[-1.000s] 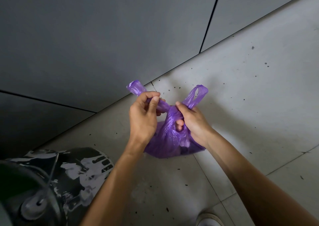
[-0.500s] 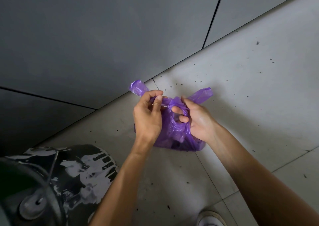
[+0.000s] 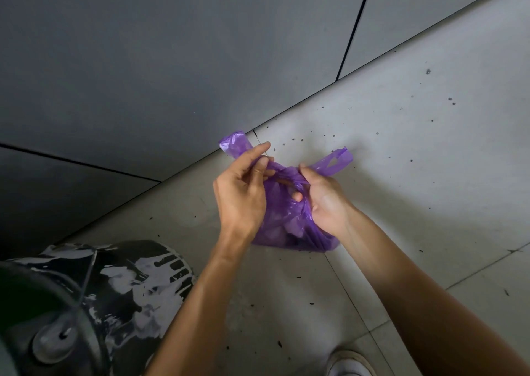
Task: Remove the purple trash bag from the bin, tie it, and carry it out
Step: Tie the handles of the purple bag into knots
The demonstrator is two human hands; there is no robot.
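Observation:
A small purple trash bag (image 3: pixel 289 226) rests on the pale tiled floor near the wall, out of the bin. Its two handle loops stick out to the upper left and upper right and cross in the middle. My left hand (image 3: pixel 243 194) pinches the left handle between thumb and fingers, index finger stretched out. My right hand (image 3: pixel 324 200) grips the right handle and the bag's neck, with a fingertip poking through the twisted plastic. The dark bin (image 3: pixel 37 327) with a metal handle stands at the lower left.
A grey panelled wall (image 3: pixel 172 74) runs diagonally behind the bag. My knee in black-and-white patterned cloth (image 3: pixel 137 286) is at the lower left. A white shoe toe (image 3: pixel 350 365) shows at the bottom edge. Dark specks litter the floor.
The handles have been crossed and drawn closer together. The right loop has dropped flatter to the right, and my hands have shifted slightly apart while working the plastic.

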